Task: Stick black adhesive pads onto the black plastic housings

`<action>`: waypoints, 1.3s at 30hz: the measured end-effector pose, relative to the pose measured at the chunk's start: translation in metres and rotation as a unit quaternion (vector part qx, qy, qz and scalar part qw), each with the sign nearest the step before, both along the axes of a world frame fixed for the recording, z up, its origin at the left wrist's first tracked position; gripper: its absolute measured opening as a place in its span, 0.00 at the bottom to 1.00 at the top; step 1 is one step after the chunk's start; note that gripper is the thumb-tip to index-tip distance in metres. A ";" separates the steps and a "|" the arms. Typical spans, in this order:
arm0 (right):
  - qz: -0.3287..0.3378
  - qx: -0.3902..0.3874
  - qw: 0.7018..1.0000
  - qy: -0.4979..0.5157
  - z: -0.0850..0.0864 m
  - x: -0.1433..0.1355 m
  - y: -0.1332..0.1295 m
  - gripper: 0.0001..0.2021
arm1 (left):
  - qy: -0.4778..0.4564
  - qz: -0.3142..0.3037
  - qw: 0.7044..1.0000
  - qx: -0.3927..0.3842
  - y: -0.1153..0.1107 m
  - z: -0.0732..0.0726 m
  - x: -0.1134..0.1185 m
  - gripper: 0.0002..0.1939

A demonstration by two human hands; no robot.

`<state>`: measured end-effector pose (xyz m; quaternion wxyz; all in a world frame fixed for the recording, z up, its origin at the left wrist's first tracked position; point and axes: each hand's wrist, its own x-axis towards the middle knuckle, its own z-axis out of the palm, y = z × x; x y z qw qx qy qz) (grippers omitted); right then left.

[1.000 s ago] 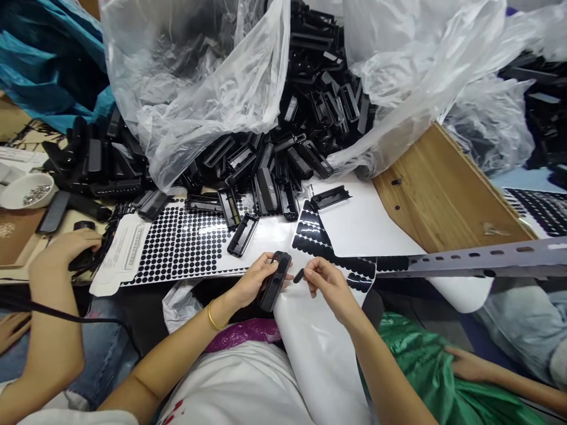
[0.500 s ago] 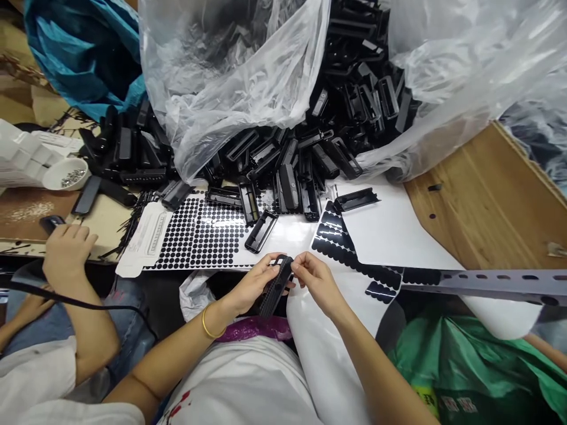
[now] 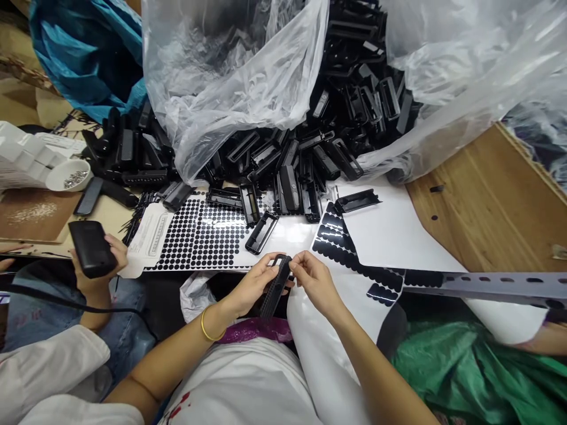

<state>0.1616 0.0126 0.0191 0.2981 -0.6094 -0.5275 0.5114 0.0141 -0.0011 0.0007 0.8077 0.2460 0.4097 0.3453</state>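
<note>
A black textured plastic piece (image 3: 275, 289) is tilted in front of my body, just off the table's front edge. My left hand (image 3: 254, 284) grips it around its upper left side. At its upper right edge, my right hand (image 3: 312, 277) has thumb and index finger pinched together; whatever may be between them is too small to make out. Just beyond my hands lies a black frame (image 3: 261, 232) on the table. Left of it is a sheet of black round stickers (image 3: 199, 233), and a strip of larger black stickers (image 3: 334, 233) lies to the right.
Many black parts (image 3: 290, 186) are heaped behind, beside a clear plastic bag (image 3: 234, 88). A person's hand (image 3: 117, 254) at left holds a black case (image 3: 93, 248). A white bowl (image 3: 69, 175) holds small metal pieces. A wooden board (image 3: 491, 200) stands at right.
My hands stay nearly in place on the black piece. At left, the neighbour's hand has moved down and right and now holds up a black case. The green bag at right has shifted.
</note>
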 end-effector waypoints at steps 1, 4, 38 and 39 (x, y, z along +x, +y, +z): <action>-0.001 0.005 1.000 -0.008 0.000 -0.001 0.000 0.08 | 0.002 0.002 1.000 0.003 0.000 0.000 0.001 0.20; 0.000 0.019 1.000 -0.023 0.001 -0.003 -0.002 0.07 | 0.018 0.012 1.000 0.020 -0.001 -0.001 0.003 0.22; 0.157 0.064 0.942 -0.290 -0.026 -0.079 0.057 0.09 | 0.328 0.223 0.892 0.216 0.050 -0.026 -0.072 0.17; 0.154 0.067 0.942 -0.289 -0.029 -0.084 0.061 0.08 | 0.312 0.238 0.897 0.203 0.046 -0.027 -0.072 0.18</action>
